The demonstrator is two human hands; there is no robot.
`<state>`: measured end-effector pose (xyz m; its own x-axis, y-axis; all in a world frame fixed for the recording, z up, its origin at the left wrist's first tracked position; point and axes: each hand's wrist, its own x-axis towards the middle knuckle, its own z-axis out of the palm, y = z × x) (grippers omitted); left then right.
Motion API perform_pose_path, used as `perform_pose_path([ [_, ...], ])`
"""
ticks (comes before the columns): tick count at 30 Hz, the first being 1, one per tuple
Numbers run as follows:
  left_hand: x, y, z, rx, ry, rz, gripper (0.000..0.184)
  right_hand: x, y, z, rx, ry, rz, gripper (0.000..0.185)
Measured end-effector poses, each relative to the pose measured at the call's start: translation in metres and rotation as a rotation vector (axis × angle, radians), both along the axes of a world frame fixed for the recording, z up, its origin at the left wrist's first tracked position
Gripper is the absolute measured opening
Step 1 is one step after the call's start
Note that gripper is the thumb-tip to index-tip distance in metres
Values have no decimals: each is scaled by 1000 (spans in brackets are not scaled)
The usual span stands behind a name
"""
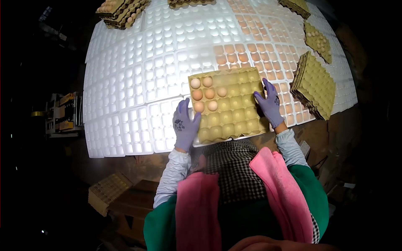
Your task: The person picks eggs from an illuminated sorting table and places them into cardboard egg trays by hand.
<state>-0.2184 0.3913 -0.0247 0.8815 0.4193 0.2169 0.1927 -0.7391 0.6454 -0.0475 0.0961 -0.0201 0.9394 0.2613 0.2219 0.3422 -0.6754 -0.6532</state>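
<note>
A yellowish pulp egg tray (238, 119) is in front of me at the near side of the table, slightly tilted in view. Several eggs (198, 94) sit in its upper left cells; its other visible cells hold none. My left hand (185, 127), in a purple glove, grips the tray's left edge, thumb toward the near left corner. On the opposite edge, my right hand (270, 104), gloved the same way, holds the tray with thumb and fingers apart along its side. The fingertips under the tray are hidden.
White moulded trays (121, 90) cover the table, with brown eggs (268, 62) in those toward the right. Stacked pulp trays (314, 85) stand at the right, and egg-filled stacks (121, 12) at the far left. Below the table's left edge is a cardboard box (140, 196).
</note>
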Motion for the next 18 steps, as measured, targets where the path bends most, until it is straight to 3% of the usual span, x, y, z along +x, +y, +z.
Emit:
perform_pose_path([
  [2,11,8,17,64,110,-195,53,-8,43,38,-10,116,246,53],
  [4,24,11,18,169,291,-332,49,-4,79,21,-79,4,540,49],
  [5,27,14,11,277,182,-332,45,4,89,11,-181,-3,586,49],
  [7,24,19,12,46,184,-272,45,17,104,-1,-389,-17,670,48],
  [8,23,22,13,-71,185,-243,45,17,102,4,-261,130,587,45],
  [9,17,28,5,-357,148,-157,46,18,93,14,-133,273,501,43],
  [10,10,34,-3,-829,-34,-89,38,18,86,20,-4,414,409,41],
  [11,7,43,-5,-1113,-129,6,35,10,80,8,667,742,280,36],
  [12,6,53,-2,-1399,-223,109,32,-1,79,28,910,858,207,33],
  [13,11,64,0,-1621,-293,25,27,0,78,21,824,898,264,33],
  [14,20,74,-6,-1478,-249,-5,24,1,76,13,737,938,320,34],
  [15,34,76,1,-1265,-58,-86,25,-10,91,24,282,530,474,32],
  [16,48,78,9,-1041,121,-165,28,-26,106,36,65,319,612,28],
  [17,61,66,22,-471,100,-335,30,-39,116,35,-198,207,666,26],
  [18,67,51,27,-28,107,-350,35,-45,128,35,-516,143,754,27],
])
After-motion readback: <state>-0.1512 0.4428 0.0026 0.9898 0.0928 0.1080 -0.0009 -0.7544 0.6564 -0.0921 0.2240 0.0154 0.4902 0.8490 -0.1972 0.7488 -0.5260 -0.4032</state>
